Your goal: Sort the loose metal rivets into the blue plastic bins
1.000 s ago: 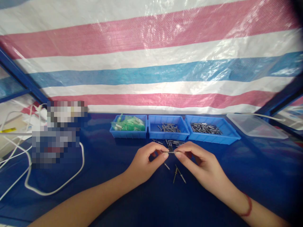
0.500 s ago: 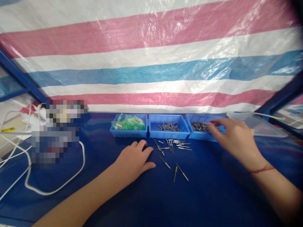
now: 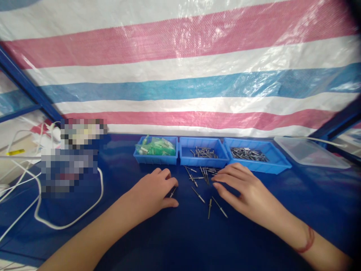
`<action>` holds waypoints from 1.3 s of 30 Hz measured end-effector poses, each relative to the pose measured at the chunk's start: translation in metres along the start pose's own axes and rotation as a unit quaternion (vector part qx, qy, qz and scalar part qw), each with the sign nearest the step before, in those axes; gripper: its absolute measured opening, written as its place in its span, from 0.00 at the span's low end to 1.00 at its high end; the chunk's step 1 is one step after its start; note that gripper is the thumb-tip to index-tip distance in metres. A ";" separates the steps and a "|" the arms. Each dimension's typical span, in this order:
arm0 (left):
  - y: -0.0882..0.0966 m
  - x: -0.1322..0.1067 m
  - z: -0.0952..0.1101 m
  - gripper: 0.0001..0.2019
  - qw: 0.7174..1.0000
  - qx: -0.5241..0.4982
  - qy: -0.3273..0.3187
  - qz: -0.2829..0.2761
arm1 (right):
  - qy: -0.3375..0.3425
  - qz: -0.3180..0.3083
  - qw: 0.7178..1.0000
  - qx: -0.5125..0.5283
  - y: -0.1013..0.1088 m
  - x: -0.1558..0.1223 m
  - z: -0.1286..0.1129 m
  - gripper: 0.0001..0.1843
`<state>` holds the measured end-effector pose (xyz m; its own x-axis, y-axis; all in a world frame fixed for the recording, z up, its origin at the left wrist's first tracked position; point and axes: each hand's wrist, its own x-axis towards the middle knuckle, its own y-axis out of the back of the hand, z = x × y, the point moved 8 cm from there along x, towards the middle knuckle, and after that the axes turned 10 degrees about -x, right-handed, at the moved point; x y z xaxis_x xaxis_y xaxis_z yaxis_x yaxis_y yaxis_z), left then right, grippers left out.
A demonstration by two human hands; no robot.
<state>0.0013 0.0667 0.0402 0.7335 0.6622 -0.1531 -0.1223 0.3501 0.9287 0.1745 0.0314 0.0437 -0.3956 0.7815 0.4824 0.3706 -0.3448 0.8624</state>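
Thin metal blind rivets (image 3: pixel 198 194) lie loose on the blue table in front of the bins. My left hand (image 3: pixel 153 192) rests low over the table on their left, thumb and fingers apart. One rivet (image 3: pixel 173 192) shows in the gap between its thumb and forefinger; it does not look gripped. On the other side, my right hand (image 3: pixel 239 186) reaches over the right end of the loose pile, thumb and fingertips apart. It partly covers several rivets there. The middle blue bin (image 3: pixel 203 161) and the right blue bin (image 3: pixel 278 165) both contain rivets.
A left blue bin (image 3: pixel 156 159) holds green plastic packets (image 3: pixel 159 146). Beyond the right bin lies a clear plastic lid (image 3: pixel 313 154). White cables (image 3: pixel 100 188) loop across the left side near blurred items. A striped sheet (image 3: pixel 180 86) hangs behind.
My right hand has left the right bin and come down to the loose rivets. My left hand has shifted slightly, and a rivet now shows between its thumb and forefinger.
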 end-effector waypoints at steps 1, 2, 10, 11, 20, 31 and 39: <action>-0.001 -0.002 -0.002 0.11 1.000 -0.007 0.005 -0.008 | -0.003 0.002 1.000 0.006 0.001 0.000 0.001 0.08; -0.002 -0.003 -0.004 0.10 1.000 -0.011 0.007 -0.014 | -0.006 0.003 1.000 0.011 0.001 0.000 0.002 0.07; -0.016 0.009 -0.002 0.08 1.000 -0.001 -0.021 -0.009 | 0.002 -0.014 0.999 0.032 -0.004 0.001 -0.001 0.07; -0.016 0.011 0.000 0.08 1.000 0.000 -0.029 -0.006 | 0.005 -0.019 0.999 0.035 -0.005 0.001 -0.003 0.07; -0.019 0.017 0.037 0.06 0.951 -0.275 -0.107 0.089 | -0.068 0.011 0.980 0.188 -0.005 -0.001 -0.016 0.06; -0.033 0.020 0.029 0.10 0.879 -0.453 -0.020 0.144 | -0.136 0.007 0.948 0.289 -0.011 -0.005 -0.015 0.05; -0.033 0.022 0.034 0.11 0.908 -0.392 -0.063 0.132 | -0.152 0.033 0.946 0.285 -0.007 -0.008 -0.008 0.05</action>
<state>0.0439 0.0473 0.0181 0.6736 0.7282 0.1265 -0.7081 0.5868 0.3928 0.1678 0.0235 0.0347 -0.1286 0.9110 0.3919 0.8131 -0.1294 0.5676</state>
